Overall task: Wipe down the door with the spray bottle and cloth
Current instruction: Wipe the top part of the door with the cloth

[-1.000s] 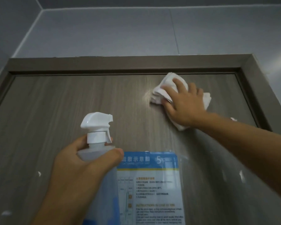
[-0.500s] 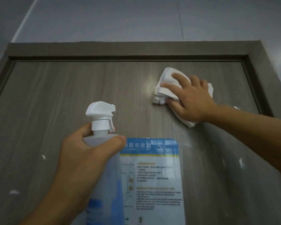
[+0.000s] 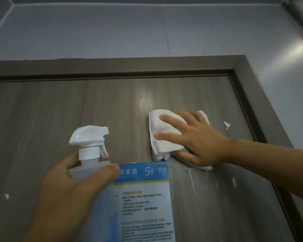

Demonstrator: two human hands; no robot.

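So we are up near the top of the door, and our right hand lies flat on the cloth, fingers spread out straight, pushing it onto the wood; we think the hand is flat like that so the whole cloth rubs the door and does not bunch up; the cloth is folded thick, so it fills the palm and soaks up more; it sits on the right part of the door, just above the top right corner of the sign, with its low edge touching the shiny cover there; our left hand is wrapped tight round the neck of the bottle, thumb on one side and fingers on the other; we cannot see a finger on the trigger, so we guess we are not spraying right now; the bottle stands up straight, held out a little way from the door, with its nozzle facing the wood, so it is ready when we need more spray and nothing drips out; small white marks dot the door, one just right of the cloth and more lower down, so we think there is much left to wipe; the frame runs round the top and right side; above it is a grey wall.
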